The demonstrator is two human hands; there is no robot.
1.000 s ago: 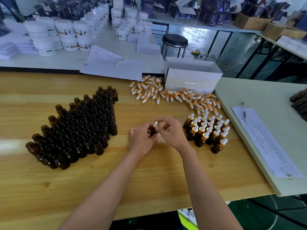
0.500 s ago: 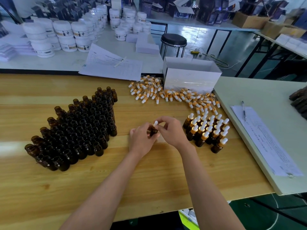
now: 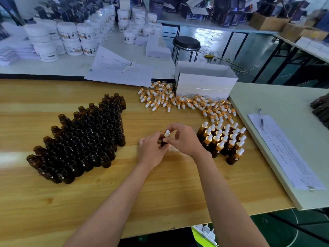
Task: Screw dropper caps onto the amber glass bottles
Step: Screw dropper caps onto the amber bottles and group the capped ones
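A wooden table (image 3: 160,202) with a pale, streaked grain filled the near view. A lighter side table (image 3: 284,104) butted against its right edge and carried a printed sheet (image 3: 284,154) and a pen (image 3: 261,119). On the wood, open bottles (image 3: 85,139) stood packed together at the left and capped bottles (image 3: 222,139) clustered at the right. Loose caps (image 3: 178,102) lay scattered behind them, up to a white box (image 3: 204,82). Farther back a white bench held papers (image 3: 121,70) and stacked white jars (image 3: 71,38). A black stool (image 3: 186,43) stood on a glossy floor, with cardboard boxes (image 3: 267,21) beyond it.

Between the two groups, near the table's middle, the left hand (image 3: 151,148) curled around one bottle (image 3: 163,142). The right hand (image 3: 185,139) pinched its cap (image 3: 167,133) from above with bent fingers. The bottle stood roughly upright, long axis near vertical, neck up. Whether its base touched the wood could not be told.

It was small, dark amber glass, mostly hidden by fingers. The cap showed a white rubber bulb.
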